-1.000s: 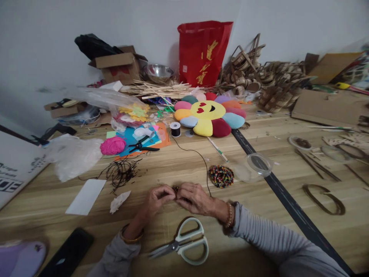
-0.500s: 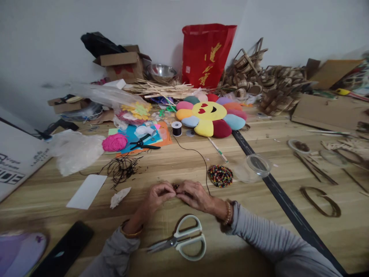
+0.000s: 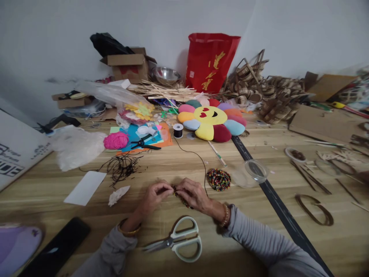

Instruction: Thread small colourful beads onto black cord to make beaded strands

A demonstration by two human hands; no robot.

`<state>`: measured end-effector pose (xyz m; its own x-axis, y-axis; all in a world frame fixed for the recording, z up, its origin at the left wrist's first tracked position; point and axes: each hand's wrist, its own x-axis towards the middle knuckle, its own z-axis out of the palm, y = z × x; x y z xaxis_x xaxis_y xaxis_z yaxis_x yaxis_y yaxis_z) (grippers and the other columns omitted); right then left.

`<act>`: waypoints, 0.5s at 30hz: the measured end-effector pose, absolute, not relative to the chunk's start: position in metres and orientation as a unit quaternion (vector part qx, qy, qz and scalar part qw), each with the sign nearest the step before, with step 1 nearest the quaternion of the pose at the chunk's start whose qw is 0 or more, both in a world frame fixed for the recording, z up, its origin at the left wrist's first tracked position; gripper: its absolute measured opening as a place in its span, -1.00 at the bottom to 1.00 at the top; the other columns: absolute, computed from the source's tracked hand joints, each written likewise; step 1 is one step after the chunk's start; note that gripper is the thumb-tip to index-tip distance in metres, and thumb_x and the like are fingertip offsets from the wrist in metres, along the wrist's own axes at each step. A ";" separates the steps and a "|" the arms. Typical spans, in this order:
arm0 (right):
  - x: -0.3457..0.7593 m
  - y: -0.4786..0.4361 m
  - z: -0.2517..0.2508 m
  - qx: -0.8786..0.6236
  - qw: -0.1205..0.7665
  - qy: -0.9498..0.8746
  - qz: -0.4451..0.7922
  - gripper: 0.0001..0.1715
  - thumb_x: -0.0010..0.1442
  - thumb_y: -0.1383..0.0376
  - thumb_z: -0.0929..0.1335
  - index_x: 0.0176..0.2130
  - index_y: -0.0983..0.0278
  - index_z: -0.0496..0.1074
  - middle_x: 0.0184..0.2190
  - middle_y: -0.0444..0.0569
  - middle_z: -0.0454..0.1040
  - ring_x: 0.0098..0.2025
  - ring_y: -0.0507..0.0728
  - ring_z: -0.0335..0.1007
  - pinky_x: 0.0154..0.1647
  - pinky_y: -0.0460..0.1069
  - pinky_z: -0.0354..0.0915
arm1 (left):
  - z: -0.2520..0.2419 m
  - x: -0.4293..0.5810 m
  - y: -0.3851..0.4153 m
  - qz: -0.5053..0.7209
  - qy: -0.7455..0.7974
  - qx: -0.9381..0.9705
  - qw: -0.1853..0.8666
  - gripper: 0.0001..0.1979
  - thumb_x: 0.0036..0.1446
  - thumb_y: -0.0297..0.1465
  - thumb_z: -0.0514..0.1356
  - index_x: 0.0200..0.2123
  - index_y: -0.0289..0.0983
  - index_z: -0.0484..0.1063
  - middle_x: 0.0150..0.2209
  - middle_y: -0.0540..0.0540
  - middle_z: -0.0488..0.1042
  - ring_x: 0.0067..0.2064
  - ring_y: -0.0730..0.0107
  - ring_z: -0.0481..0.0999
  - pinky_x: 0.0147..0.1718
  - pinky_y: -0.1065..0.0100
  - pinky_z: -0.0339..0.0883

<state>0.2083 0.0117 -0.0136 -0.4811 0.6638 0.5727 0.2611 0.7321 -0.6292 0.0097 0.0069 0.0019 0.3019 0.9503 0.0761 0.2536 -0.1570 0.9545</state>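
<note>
A short string of small dark, multicoloured beads (image 3: 174,189) spans the gap between my hands, and some of it shows below the right fingers. My left hand (image 3: 154,198) pinches at its left end; the exact bit between thumb and forefinger is too small to make out. My right hand (image 3: 194,195) is closed on the strand from the other side. Black cord (image 3: 205,169) runs from a spool (image 3: 178,130) down to beside my right wrist. A coiled heap of colourful beads (image 3: 219,179) lies right of that cord. White-handled scissors (image 3: 184,238) rest on the table below my hands.
Left of my hands are a paper scrap (image 3: 118,195), a white card (image 3: 85,187), tangled black cords (image 3: 122,167) and a dark phone (image 3: 56,246). Pliers (image 3: 144,144) lie on coloured paper. A flower cushion (image 3: 211,119), a clear round container (image 3: 256,171) and a red bag (image 3: 211,61) stand beyond.
My hands have drawn slightly apart, and more of the beaded strand shows between and under the right fingers. The whole view has shifted a little.
</note>
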 end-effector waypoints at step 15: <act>0.207 0.013 -0.022 -0.350 0.436 -0.784 0.270 -0.79 0.30 0.27 0.26 -0.34 0.30 0.38 -0.46 -0.07 0.37 -0.42 0.03 0.28 -0.40 -0.10 0.21 | -0.012 0.016 0.000 0.305 0.405 0.823 0.255 -0.87 0.13 -0.51 0.17 -0.38 -0.27 0.54 -0.38 -0.10 0.52 -0.31 0.36 0.50 -0.30 0.38 0.36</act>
<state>0.2074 0.0125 -0.0223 -0.3742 0.7847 0.4942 0.3130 0.6085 -0.7292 0.0158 -0.0004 -0.0120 0.4855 0.8227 0.2957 0.5107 -0.5415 0.6679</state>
